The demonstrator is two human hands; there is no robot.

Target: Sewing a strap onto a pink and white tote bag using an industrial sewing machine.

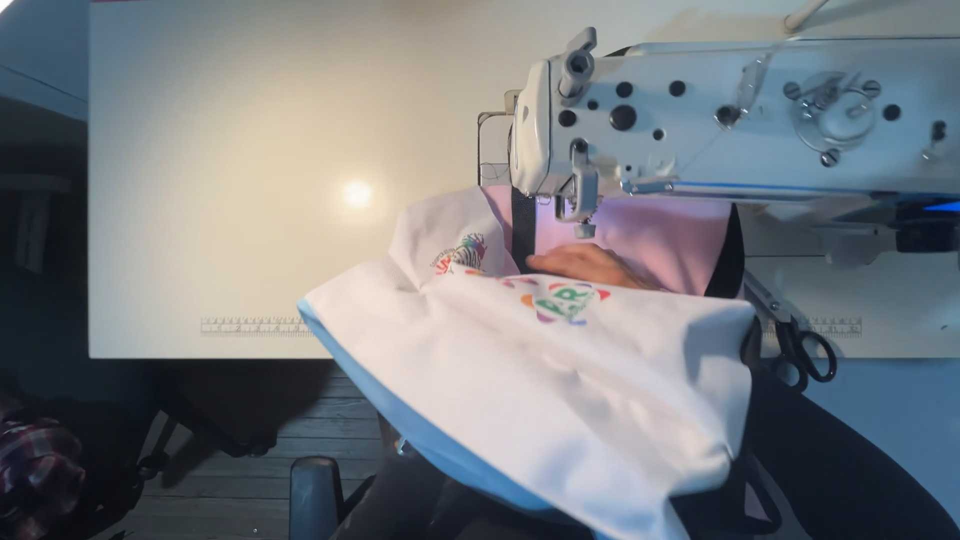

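A white cloth bag (560, 400) with a light blue edge and colourful prints is bunched over the front of the sewing table (250, 180). One hand, which looks like my right hand (585, 265), lies on pink cloth (665, 245) just in front of the presser foot (583, 228) of the white sewing machine (720, 120). The white cloth covers its wrist and part of the fingers. A black strap (522, 225) runs under the machine head, next to the fingertips. My left hand is hidden.
Black-handled scissors (805, 350) lie on the table's front edge at the right. A printed ruler strip (250, 325) runs along that edge at the left. Dark floorboards and a chair base (315, 495) show below the table.
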